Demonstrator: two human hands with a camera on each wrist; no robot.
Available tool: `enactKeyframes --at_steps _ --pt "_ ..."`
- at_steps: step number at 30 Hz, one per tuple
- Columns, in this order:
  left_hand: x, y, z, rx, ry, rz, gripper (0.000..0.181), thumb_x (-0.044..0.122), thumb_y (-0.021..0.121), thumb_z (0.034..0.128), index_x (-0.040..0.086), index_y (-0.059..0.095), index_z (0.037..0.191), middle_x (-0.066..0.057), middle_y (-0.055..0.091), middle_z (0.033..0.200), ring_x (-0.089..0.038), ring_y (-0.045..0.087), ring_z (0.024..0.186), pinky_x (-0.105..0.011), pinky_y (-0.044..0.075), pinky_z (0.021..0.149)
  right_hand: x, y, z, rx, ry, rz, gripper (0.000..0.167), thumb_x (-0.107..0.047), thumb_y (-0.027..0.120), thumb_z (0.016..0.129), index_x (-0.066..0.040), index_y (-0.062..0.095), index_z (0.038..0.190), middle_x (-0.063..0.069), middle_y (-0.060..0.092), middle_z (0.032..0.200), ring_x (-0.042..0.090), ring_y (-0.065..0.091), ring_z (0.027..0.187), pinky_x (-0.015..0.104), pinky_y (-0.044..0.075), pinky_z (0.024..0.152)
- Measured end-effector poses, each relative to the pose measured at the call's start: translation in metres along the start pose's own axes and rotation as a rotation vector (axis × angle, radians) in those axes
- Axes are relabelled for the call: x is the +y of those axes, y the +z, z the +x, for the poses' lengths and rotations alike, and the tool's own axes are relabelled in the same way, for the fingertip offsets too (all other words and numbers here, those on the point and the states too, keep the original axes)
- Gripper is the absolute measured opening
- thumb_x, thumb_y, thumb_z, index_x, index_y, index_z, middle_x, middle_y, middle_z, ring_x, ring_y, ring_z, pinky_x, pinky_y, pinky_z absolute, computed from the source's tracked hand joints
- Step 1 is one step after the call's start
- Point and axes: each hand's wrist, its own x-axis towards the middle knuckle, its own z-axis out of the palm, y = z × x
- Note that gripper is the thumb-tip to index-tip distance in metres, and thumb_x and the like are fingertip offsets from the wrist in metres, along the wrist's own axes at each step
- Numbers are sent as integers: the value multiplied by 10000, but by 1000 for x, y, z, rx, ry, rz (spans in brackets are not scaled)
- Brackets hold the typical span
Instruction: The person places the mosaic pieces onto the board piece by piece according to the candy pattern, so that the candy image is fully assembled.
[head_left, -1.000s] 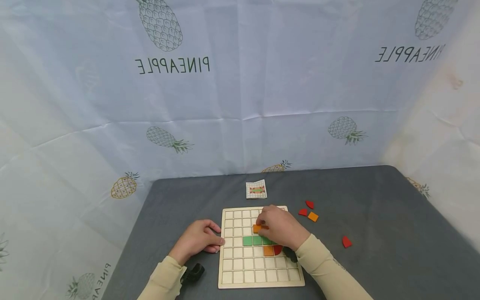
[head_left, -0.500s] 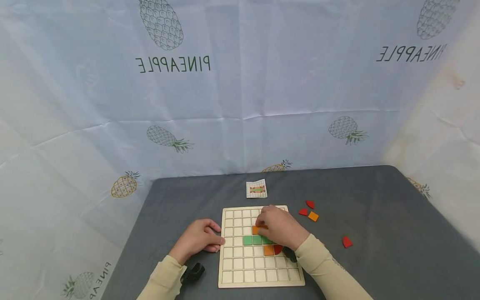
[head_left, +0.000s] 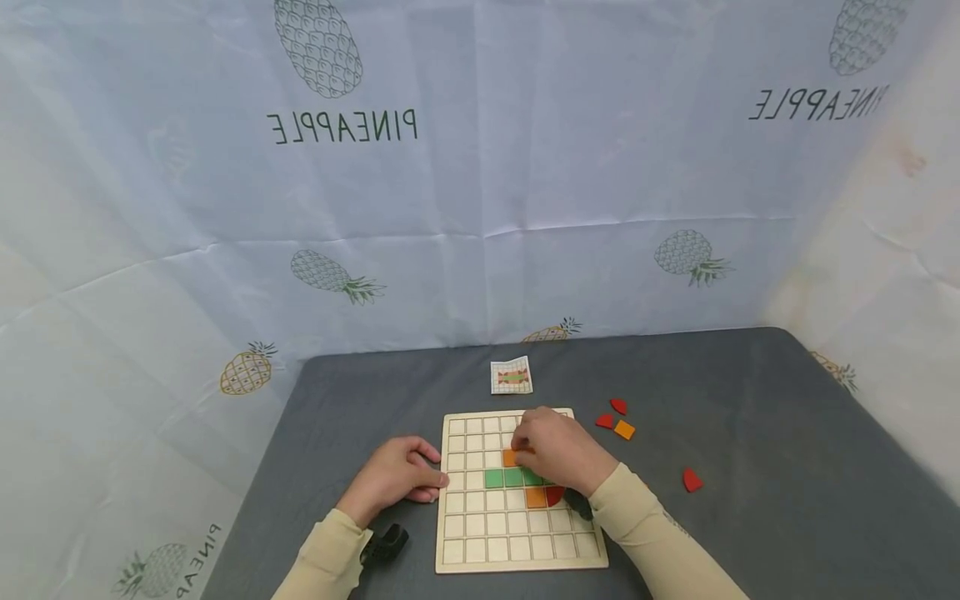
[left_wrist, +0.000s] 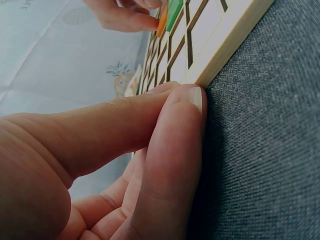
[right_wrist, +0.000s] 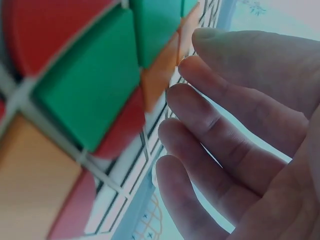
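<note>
My left hand (head_left: 396,478) pinches the left edge of the pale wooden grid board (head_left: 476,567) between thumb and finger; the left wrist view shows their tips meeting at the board's edge (left_wrist: 240,47). Over the board's upper right part, my right hand (head_left: 562,450) has its thumb and fingertips at an orange square (head_left: 509,457). In the right wrist view the right hand (right_wrist: 240,135) shows extended fingers beside two orange squares (right_wrist: 159,82). A row of green squares (head_left: 493,478) lies below them, then an orange square (head_left: 536,497) and a red curved piece (head_left: 554,496).
A small pattern card (head_left: 512,376) lies behind the board. To the right are red pieces (head_left: 618,406) and a loose orange square (head_left: 624,430), with another red piece (head_left: 692,480) nearer. The dark table's back edge meets a pineapple-print cloth (head_left: 420,292).
The orange square at my right fingertips has shifted slightly left and lies in line with the grid. Both hands have otherwise stayed nearly in place.
</note>
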Motion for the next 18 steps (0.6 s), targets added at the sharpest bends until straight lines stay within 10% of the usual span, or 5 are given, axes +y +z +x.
enactKeyframes --at_steps 18 --pt "-2 3 2 38 -24 29 439 113 935 835 -13 677 1167 -133 730 882 -153 764 686 -339 681 643 91 -54 -68 43 330 -78 120 -210 888 910 -141 811 972 -23 705 915 151 629 827 414 627 759"
